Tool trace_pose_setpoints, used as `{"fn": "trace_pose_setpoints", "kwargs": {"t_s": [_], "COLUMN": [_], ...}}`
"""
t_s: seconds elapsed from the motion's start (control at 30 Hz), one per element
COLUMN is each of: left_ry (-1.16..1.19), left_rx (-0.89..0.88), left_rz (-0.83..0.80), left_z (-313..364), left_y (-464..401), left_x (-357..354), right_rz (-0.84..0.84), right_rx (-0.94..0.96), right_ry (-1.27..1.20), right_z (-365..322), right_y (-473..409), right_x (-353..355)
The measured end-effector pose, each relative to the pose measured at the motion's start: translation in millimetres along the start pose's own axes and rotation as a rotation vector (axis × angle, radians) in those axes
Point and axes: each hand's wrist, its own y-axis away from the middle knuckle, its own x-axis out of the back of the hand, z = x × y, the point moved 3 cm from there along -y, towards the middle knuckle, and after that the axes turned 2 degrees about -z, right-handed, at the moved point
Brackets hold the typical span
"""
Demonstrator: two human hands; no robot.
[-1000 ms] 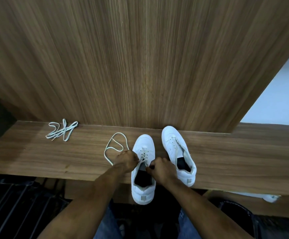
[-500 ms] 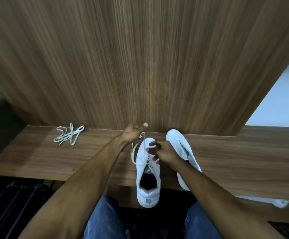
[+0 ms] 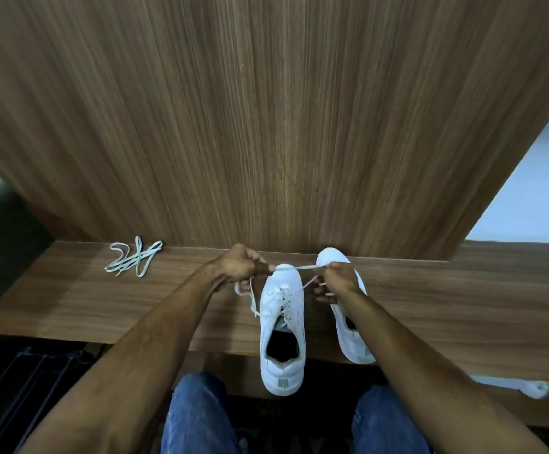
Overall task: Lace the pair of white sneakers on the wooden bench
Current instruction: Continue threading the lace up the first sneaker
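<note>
At the far left of a wooden bench (image 3: 70,303), a loose white shoelace (image 3: 132,259) lies in a tangle near the wood-panelled wall (image 3: 266,126) behind. Moving right, the person's left hand (image 3: 242,267) is curled tight around one end of a second white lace (image 3: 294,267), which stretches taut across to the right hand. Beneath that lace sits the left sneaker (image 3: 283,326), toe toward the wall, heel overhanging the bench's front edge; the lace runs down into its eyelets. The right hand (image 3: 337,280) pinches the lace's other end with curled fingers, just above the right sneaker (image 3: 348,326), which lies angled beside the first, partly hidden by the forearm. Blue-jeaned knees (image 3: 197,414) show at the bottom.
</note>
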Motion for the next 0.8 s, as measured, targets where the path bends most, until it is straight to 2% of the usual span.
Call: {"fn": "trace_pose_setpoints", "kwargs": {"t_s": [0.07,0.13,0.2,0.33,0.4,0.5,0.6,0.73,0.8], "left_ry": [-0.084,-0.129,-0.131,-0.137,-0.154,-0.240,-0.268,0.006,0.220], "left_rx": [-0.014,-0.027,-0.038,-0.068,-0.079,-0.081,-0.070,0.002,0.010], "left_rz": [0.042,0.063,0.059,0.010,0.000,0.005,0.033,0.268,0.385], "left_z": [-5.5,-8.3,-9.5,-7.8,-8.8,-18.5,-36.5,-59.8,-63.1], "left_y": [-0.8,-2.1,-4.5,-8.8,-11.9,-10.5,-4.2,2.3,3.8], "left_x": [9.2,12.6,8.9,-10.8,-17.1,-9.3,10.7,36.2,39.5], "right_rz": [0.013,0.029,-0.017,-0.251,-0.237,-0.061,0.115,0.209,0.176], "right_rx": [-0.081,-0.032,0.138,0.486,0.587,0.567,0.507,0.383,0.321], "right_ry": [-0.022,0.073,0.202,0.466,0.657,0.886,0.918,0.830,0.631], "right_z": [11.6,17.4,12.2,-4.9,-9.1,-8.8,-8.3,0.3,6.9], "right_y": [-4.1,-4.5,1.0,17.0,19.4,9.4,-2.9,-17.1,-23.6], "right_x": [9.5,11.0,1.2,-33.1,-39.2,-24.6,6.3,35.4,35.6]}}
